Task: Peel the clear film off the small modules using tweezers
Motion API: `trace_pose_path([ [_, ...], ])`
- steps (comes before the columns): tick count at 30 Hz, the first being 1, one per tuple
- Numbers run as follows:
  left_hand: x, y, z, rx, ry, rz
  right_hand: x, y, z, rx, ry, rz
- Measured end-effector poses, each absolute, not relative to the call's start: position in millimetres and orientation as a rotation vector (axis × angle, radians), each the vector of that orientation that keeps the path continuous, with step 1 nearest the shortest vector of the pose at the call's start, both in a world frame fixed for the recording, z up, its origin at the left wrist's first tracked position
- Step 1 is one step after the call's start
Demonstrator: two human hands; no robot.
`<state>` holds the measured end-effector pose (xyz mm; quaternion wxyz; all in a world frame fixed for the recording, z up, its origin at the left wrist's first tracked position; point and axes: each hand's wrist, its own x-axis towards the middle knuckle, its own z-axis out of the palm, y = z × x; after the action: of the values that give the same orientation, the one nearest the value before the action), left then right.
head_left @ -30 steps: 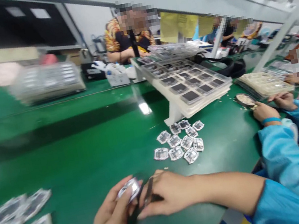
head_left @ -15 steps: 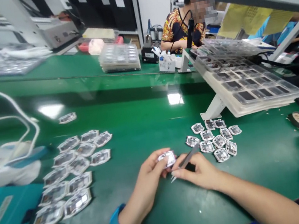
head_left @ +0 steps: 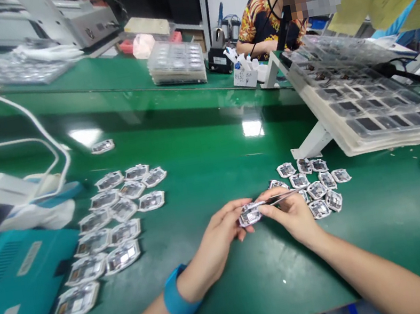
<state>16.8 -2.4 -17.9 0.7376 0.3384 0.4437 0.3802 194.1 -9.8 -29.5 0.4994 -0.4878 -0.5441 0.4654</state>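
1. Half a second ago the face of our white-rimmed circuit module [head_left: 249,216] was mostly glare; now its components show. We cannot tell whether it was flipped or merely tilted.
2. Our left hand [head_left: 217,234] grasps the module by its left side, raised over the green tabletop [head_left: 201,153].
3. Our right hand [head_left: 293,215] has come up to the module's right edge, its thumb beside it. The fingers also grip the tweezers [head_left: 284,196], now lying nearly level rather than slanting down towards us.
4. We judge that the work currently centres on steadying the module with both hands, the tweezers kept ready; whether their tips touch it, we cannot tell.
5. The right module group [head_left: 316,191], partly behind our right hand, and the left module group [head_left: 123,208] look unchanged.
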Motion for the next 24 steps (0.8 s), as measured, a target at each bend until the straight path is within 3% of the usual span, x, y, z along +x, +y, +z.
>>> trace_pose_path([
  [24, 17.7, -5.0, -18.4, 0.937, 1.025, 0.800, 192.3, -10.0, -27.9, -1.235, -1.250, 1.168],
])
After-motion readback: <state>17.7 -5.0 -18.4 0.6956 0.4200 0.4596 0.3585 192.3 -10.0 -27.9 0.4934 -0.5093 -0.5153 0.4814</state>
